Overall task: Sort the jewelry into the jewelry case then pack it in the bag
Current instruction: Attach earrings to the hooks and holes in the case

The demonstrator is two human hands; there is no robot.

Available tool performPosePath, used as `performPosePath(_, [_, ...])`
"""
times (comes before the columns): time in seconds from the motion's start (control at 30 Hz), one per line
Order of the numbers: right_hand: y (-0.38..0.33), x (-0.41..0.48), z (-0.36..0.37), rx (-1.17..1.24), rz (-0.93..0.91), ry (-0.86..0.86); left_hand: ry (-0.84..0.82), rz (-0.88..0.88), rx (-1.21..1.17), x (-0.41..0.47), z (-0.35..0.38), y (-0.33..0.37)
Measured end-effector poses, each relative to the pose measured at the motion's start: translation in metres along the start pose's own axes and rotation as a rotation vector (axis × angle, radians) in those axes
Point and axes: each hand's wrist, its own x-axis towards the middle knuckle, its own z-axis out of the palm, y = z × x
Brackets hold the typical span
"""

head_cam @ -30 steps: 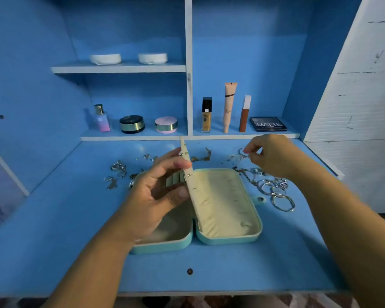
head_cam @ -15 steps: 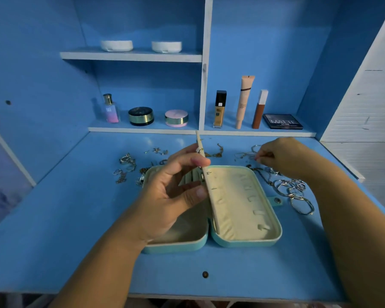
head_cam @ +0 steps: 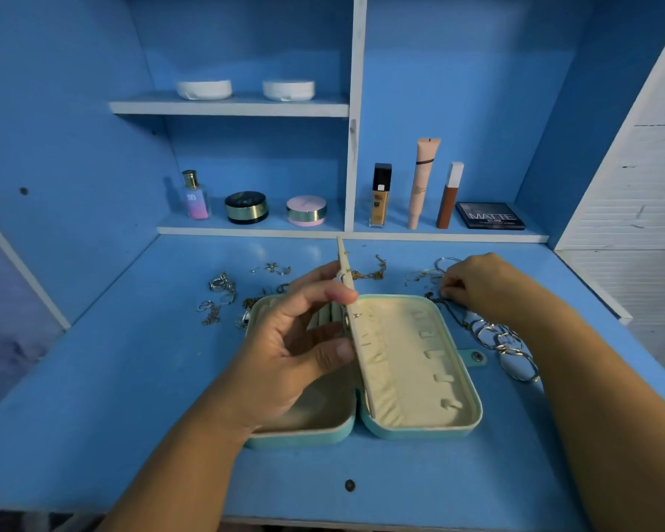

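Left hand point(head_cam: 285, 359) grips the divider flap point(head_cam: 365, 355); right hand point(head_cam: 480, 286) pinches a chain point(head_cam: 452, 311)

Dim, bluish, even light from above; faint glare patches on the far bench point(head_cam: 246, 251). Shadows are soft. Wide-angle lens bends the edges; near corners blur slightly.

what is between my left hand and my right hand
Head view: the cream flap that the left hand holds up, then the open right half of the jewelry case; the right hand pinches loose chains beyond.
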Motion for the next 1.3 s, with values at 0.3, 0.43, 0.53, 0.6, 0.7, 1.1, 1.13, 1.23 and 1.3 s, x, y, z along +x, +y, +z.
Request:
performPosePath(0.3, [-0.004, 0.002, -0.002, -0.047, -0.037, 0.000, -0.008, 0.006, 0.034, 0.002, 0.000, -0.001])
performPosePath(0.43, [-0.003, 0.005, 0.000, -0.056, -0.047, -0.010, -0.007, -0.005, 0.041, 0.002, -0.001, -0.002])
performPosePath(0.53, [-0.002, 0.006, 0.003, -0.052, -0.048, -0.022, 0.003, -0.006, 0.040, 0.002, -0.001, -0.002])
performPosePath(0.6, [0.002, 0.005, 0.005, 0.006, -0.033, 0.019, 0.015, -0.013, 0.058, 0.002, -0.002, -0.003])
performPosePath(0.7, [0.012, 0.004, 0.004, 0.183, 0.004, 0.149, 0.020, -0.017, 0.072, 0.001, -0.002, -0.002])
performPosePath(1.1, [0.020, 0.012, 0.003, 0.082, 0.014, 0.035, -0.001, -0.031, 0.072, 0.000, -0.002, -0.001])
performPosePath(1.13, [0.023, 0.011, 0.002, 0.093, 0.024, 0.044, -0.003, -0.029, 0.075, 0.000, -0.002, -0.001])
performPosePath(1.23, [0.033, 0.009, 0.002, 0.151, 0.060, 0.138, -0.001, -0.035, 0.086, -0.001, -0.002, -0.001])
performPosePath(1.3, [0.038, 0.009, 0.002, 0.171, 0.069, 0.160, 0.000, -0.040, 0.089, -0.001, -0.002, -0.001])
